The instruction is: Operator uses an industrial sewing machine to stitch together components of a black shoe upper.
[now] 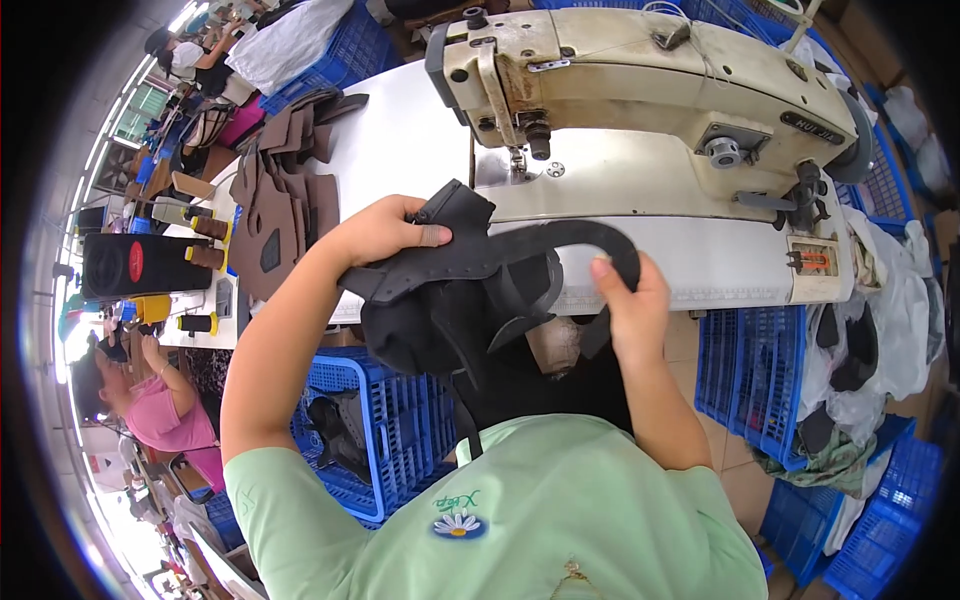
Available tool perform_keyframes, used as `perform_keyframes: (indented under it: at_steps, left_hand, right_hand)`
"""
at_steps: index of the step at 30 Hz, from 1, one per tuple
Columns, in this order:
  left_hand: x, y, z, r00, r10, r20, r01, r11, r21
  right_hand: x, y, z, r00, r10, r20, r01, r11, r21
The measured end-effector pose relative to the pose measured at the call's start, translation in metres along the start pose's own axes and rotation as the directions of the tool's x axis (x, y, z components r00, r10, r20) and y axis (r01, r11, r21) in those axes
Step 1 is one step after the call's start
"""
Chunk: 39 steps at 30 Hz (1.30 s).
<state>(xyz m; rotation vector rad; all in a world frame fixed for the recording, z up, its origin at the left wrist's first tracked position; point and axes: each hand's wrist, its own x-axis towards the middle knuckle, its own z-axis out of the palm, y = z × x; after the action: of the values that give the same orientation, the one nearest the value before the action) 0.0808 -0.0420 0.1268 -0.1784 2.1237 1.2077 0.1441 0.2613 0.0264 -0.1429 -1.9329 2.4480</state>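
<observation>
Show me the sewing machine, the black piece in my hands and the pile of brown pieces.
Sewing machine (640, 92), head view: its long upper arm.
Black piece (462, 255), head view: near its middle.
Pile of brown pieces (300, 197), head view: its middle.

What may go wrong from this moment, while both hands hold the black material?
The black piece hangs past the edge of the table, so it might slip if the left hand loosens. The curved strap in the right hand could twist. The brown pieces appear close to the left forearm and might get knocked.
</observation>
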Motion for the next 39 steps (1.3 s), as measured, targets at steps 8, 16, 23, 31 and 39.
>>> perform_keyframes:
  at_steps: [8, 16, 23, 31, 39]
  left_hand:
    - [0.042, -0.021, -0.006, 0.998, -0.061, 0.025, 0.061, 0.998, 0.011]
    - [0.06, -0.015, -0.009, 0.997, -0.07, -0.01, 0.071, 0.984, 0.164]
    - [0.076, -0.028, -0.011, 0.996, -0.064, -0.056, 0.079, 0.939, 0.336]
    - [0.057, 0.01, -0.012, 0.994, 0.108, -0.016, -0.028, 0.392, 0.92]
    - [0.062, 0.007, -0.011, 0.994, -0.014, -0.104, 0.082, 0.717, 0.692]
  right_hand:
    - [-0.002, -0.021, -0.025, 0.999, -0.037, 0.026, 0.035, 0.996, 0.086]
    - [0.013, 0.002, 0.029, 0.677, -0.527, 0.513, 0.732, 0.55, -0.402]
    - [-0.001, 0.051, 0.022, 0.636, -0.459, 0.62, 0.771, 0.377, -0.513]
    - [-0.002, 0.064, 0.021, 0.624, -0.487, 0.612, 0.782, 0.376, -0.497]
    - [-0.001, 0.069, 0.024, 0.656, -0.502, 0.563, 0.755, 0.427, -0.498]
